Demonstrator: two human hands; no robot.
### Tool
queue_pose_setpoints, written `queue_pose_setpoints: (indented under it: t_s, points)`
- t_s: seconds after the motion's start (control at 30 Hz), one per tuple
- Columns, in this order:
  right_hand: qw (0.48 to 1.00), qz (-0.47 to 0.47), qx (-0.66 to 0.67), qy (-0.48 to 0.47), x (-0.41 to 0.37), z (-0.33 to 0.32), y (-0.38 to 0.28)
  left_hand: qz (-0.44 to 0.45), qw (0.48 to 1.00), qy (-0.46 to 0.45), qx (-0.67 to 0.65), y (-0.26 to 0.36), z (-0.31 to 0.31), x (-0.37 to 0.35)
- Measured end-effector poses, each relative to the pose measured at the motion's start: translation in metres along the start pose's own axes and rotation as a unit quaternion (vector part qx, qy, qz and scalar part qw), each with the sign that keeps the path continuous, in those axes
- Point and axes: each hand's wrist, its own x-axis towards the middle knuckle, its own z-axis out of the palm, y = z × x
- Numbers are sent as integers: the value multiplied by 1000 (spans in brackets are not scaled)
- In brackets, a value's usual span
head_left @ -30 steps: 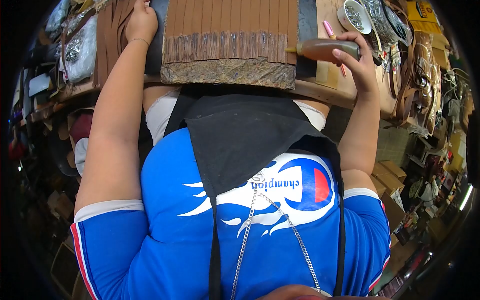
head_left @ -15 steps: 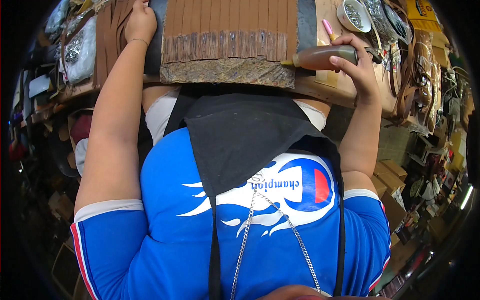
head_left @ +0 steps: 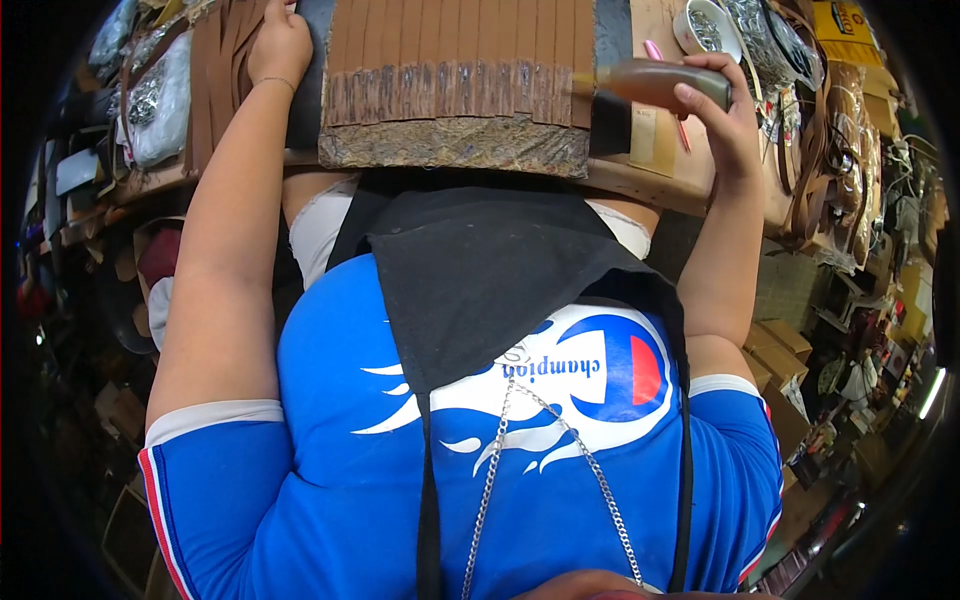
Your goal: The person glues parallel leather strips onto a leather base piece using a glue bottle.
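My right hand (head_left: 728, 105) is wrapped round a brown squeeze bottle (head_left: 660, 84), which lies nearly level with its yellowish nozzle over the right end of a row of brown strips (head_left: 460, 35). The strips lie side by side on a rough, stained board (head_left: 450, 145), and their near ends look dark and wet. At the top left, beside the board, my left hand (head_left: 281, 42) has its fingers partly cut off by the frame edge, so what they hold, if anything, is hidden.
A white bowl (head_left: 708, 30) of small metal pieces stands at the upper right, near a pink pen (head_left: 655, 50). More brown strips (head_left: 215, 80) and a plastic bag (head_left: 160, 105) lie at the left. A yellow package (head_left: 845, 30) is at the far right.
The bottle in my right hand has moved up and slightly right, its nozzle now over the strips instead of their near edge. My left hand has hardly moved.
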Motion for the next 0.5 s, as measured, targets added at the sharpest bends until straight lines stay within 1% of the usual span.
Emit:
queue_pose_setpoints:
  t_s: [0.07, 0.3, 0.37, 0.43, 0.5]
  points:
    - [998, -17, -26, 51, 8, -6, 4, -7, 1000, -2, 3, 1, -1, -1]
    - [999, -3, -40, 29, 16, -12, 13, 8, 1000, -4, 6, -1, -1, -1]
    - [999, -1, -42, 26, 14, -11, 13, -16, 1000, -12, 17, 4, -3, -1]
    - [999, 0, -44, 24, 12, -12, 12, -5, 999, -27, 35, -17, 7, 7]
    - [998, 33, -53, -12, 6, -14, 10, 6, 998, -40, 53, -24, 9, 10]
